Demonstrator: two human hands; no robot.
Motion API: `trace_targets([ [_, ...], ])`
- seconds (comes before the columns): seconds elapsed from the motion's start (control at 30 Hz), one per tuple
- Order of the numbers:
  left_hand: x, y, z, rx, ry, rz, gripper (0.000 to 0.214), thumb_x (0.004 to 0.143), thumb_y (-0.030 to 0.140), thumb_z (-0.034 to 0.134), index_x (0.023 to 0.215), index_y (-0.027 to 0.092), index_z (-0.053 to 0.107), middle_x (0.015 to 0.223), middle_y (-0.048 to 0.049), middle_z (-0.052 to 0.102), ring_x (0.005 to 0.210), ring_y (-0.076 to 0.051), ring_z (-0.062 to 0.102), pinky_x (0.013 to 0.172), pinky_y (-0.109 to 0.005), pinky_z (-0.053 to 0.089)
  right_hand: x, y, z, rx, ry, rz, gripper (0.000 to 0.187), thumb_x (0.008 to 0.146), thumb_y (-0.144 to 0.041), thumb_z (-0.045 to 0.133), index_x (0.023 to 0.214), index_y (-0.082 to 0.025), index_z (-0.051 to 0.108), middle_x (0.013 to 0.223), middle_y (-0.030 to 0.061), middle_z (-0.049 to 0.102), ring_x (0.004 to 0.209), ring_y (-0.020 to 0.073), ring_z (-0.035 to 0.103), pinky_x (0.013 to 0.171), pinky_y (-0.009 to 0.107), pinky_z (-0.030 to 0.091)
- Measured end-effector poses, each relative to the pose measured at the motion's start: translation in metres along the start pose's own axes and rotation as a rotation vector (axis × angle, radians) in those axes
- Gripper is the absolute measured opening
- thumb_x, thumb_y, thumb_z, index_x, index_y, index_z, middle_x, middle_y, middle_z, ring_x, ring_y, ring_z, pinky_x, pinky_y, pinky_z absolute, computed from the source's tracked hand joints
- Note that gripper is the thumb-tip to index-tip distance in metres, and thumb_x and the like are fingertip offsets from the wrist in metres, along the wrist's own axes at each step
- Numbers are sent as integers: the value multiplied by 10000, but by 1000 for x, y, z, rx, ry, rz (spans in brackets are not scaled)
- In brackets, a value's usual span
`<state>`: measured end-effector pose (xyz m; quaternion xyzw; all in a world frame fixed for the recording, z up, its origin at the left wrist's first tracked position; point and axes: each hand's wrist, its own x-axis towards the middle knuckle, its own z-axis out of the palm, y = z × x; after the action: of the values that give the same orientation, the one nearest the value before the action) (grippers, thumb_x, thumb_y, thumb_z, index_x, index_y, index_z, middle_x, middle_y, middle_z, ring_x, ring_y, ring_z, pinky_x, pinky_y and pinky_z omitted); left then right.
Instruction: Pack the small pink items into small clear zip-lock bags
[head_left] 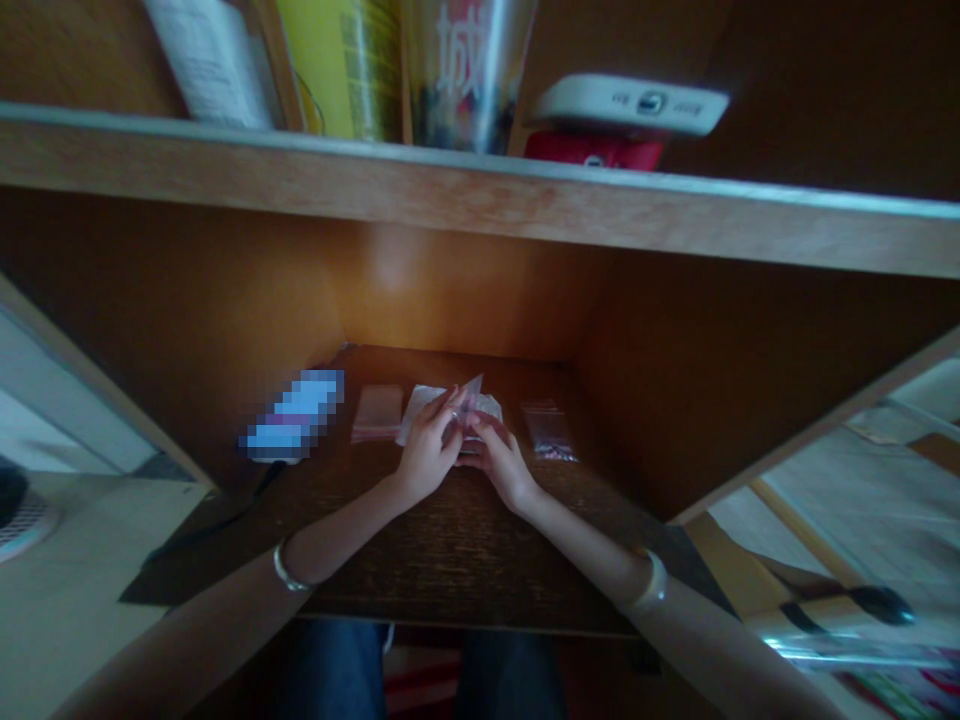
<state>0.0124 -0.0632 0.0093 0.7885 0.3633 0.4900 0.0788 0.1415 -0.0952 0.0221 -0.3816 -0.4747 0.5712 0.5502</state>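
Note:
Both of my hands meet over the middle of a dark wooden desk (450,560). My left hand (429,448) and my right hand (501,462) pinch the same small clear plastic bag (474,398), which stands tilted up between the fingertips. Something pinkish shows inside it; I cannot make out what. Under the hands lies a crumpled white plastic sheet or bag (420,405). A bracelet sits on each wrist.
A flat stack of small clear bags (378,412) lies left of my hands, another clear bag (549,430) with dark contents to the right. A pixelated object (294,416) with a cable rests far left. A shelf (480,195) overhead carries books and a white device (630,102).

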Motion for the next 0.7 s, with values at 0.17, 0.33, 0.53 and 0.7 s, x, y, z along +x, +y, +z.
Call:
trace_targets([
  [0.17,0,7,0,46,-119,14,500,843,53,444,1307,233,495,1411,-117,437,1264,-254,452,1026,-494,407,7,-2,-3,146,-77,183,375,778,-527,596,941,-193,641,831,65,699,771,199,657,687,346,543],
  [0.33,0,8,2,74,-145,60,310,842,68,482,1092,176,630,1365,-141,490,1217,-267,500,998,-484,435,11,-2,-9,237,-46,240,226,766,-405,628,874,-207,637,785,23,691,726,167,645,726,334,527],
  [0.53,0,7,2,102,-89,110,214,815,65,535,910,196,675,1290,-109,562,1136,-245,561,949,-465,465,17,-3,-18,175,-15,155,219,756,-409,613,837,-205,609,764,26,692,709,184,650,728,373,531],
  [0.7,0,10,1,58,-24,66,198,791,47,540,807,200,665,1106,-71,649,1035,-223,606,900,-432,482,28,-3,-28,-7,111,-126,265,720,-407,662,863,-207,563,898,45,688,854,204,657,800,377,520],
])
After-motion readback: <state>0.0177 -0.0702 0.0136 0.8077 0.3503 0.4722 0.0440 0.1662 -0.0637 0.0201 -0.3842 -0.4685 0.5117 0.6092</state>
